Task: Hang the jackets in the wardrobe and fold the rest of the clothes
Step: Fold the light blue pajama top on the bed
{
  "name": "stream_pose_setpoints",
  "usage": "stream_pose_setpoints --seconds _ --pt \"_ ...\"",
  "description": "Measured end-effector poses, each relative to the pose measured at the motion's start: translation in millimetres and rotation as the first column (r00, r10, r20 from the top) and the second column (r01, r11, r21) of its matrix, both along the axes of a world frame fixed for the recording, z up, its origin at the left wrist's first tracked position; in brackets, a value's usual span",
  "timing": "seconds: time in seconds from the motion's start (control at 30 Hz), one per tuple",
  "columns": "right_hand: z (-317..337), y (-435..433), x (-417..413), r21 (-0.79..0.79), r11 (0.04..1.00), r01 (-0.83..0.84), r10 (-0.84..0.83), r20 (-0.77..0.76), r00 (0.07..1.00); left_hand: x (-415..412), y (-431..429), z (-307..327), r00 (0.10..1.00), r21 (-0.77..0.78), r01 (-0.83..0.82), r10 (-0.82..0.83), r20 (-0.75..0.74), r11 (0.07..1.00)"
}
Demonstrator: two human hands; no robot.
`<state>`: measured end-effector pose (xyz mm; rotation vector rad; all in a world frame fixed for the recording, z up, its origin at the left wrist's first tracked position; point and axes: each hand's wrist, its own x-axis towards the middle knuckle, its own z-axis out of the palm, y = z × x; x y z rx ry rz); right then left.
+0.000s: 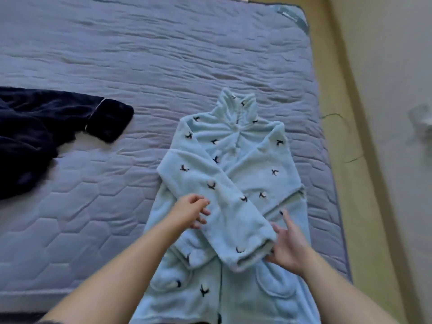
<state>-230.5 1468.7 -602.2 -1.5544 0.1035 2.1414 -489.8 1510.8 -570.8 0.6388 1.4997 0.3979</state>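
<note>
A light-blue fleece garment with small dark bird motifs (236,183) lies flat on its back on the bed's quilted lavender-grey mattress cover (117,54). It sits toward the bed's right edge, with its stand-up collar (236,101) pointing away from the person and its hem at the bottom of the view. Both sleeves are folded across the chest in an X. The upper sleeve (224,199) runs from the left of the view down to the right, and its cuff (251,257) lies above the two patch pockets. The other sleeve passes beneath it.

The left hand (194,210) hovers over the garment beside the upper sleeve, its fingers loosely curled and gripping nothing. The right hand (289,247) is at the cuff with its fingers spread. The index finger stretches forward over the fabric and the thumb side touches the cuff's end; no pinch shows.

A dark navy plush garment (35,129) lies crumpled at the bed's left edge, well apart from the blue one, with one cuffed sleeve reaching toward the middle. To the right of the bed runs a yellowish floor (336,78), with a thin dark cord (343,120) lying on it.
</note>
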Motion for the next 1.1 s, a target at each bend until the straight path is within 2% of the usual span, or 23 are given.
stream_pose_setpoints --seconds 0.03,0.07,0.13,0.17,0.23,0.27,0.3,0.4,0.5,0.6,0.73,0.8,0.9,0.97,1.03,1.1 --pt "-19 -15 14 -0.039 0.994 -0.103 0.108 0.166 0.980 2 -4 -18 0.998 -0.024 -0.012 0.010 -0.064 1.000" --pt "-34 -21 18 -0.080 0.961 -0.264 0.276 0.275 0.921 1 -7 -35 0.990 -0.035 -0.013 0.008 -0.142 0.999" --pt "-57 -17 14 -0.110 0.881 -0.461 0.446 0.519 0.729 -8 -5 -63 0.946 -0.028 -0.048 0.037 -0.321 0.998" --pt "-63 -7 9 -0.128 0.825 -0.550 0.491 0.644 0.587 -14 -1 -74 0.919 -0.022 -0.082 0.067 -0.390 0.996" --pt "-72 18 -2 -0.162 0.715 -0.680 0.460 0.841 0.284 -29 11 -91 0.891 0.001 -0.213 0.194 -0.411 0.977" --pt "-75 32 -12 -0.137 0.677 -0.723 0.399 0.894 0.203 -37 20 -100 0.880 0.022 -0.307 0.293 -0.373 0.951" --pt "-77 48 -24 -0.090 0.642 -0.761 0.336 0.925 0.175 -43 30 -108 0.863 0.046 -0.393 0.385 -0.328 0.918" --pt "-92 101 -67 0.108 0.564 -0.819 0.192 0.947 0.257 -59 60 -129 0.772 0.050 -0.626 0.628 -0.099 0.778" --pt "-108 153 -111 0.277 0.548 -0.789 0.135 0.902 0.410 -73 85 -153 0.621 -0.085 -0.761 0.760 0.190 0.643" --pt "-126 205 -150 0.374 0.549 -0.748 0.105 0.856 0.506 -82 100 -182 0.553 -0.155 -0.776 0.778 0.300 0.611" --pt "-147 261 -200 0.418 0.561 -0.714 0.154 0.795 0.587 -83 95 -220 0.476 -0.124 -0.829 0.805 0.354 0.545" --pt "-153 282 -223 0.422 0.499 -0.757 0.203 0.792 0.576 -81 89 -233 0.413 -0.080 -0.876 0.826 0.384 0.475" --pt "-153 318 -243 0.468 0.490 -0.735 -0.023 0.851 0.525 -78 85 -241 0.248 -0.043 -0.956 0.881 0.403 0.289" --pt "-155 335 -248 0.460 0.496 -0.737 -0.049 0.862 0.505 -74 86 -243 0.153 -0.032 -0.983 0.909 0.388 0.179" --pt "-172 340 -250 0.358 0.482 -0.800 0.032 0.905 0.424 -71 89 -245 0.141 -0.002 -0.988 0.924 0.356 0.151" --pt "-187 337 -253 0.272 0.458 -0.847 0.080 0.936 0.344 -71 90 -246 0.181 0.024 -0.983 0.921 0.344 0.184"
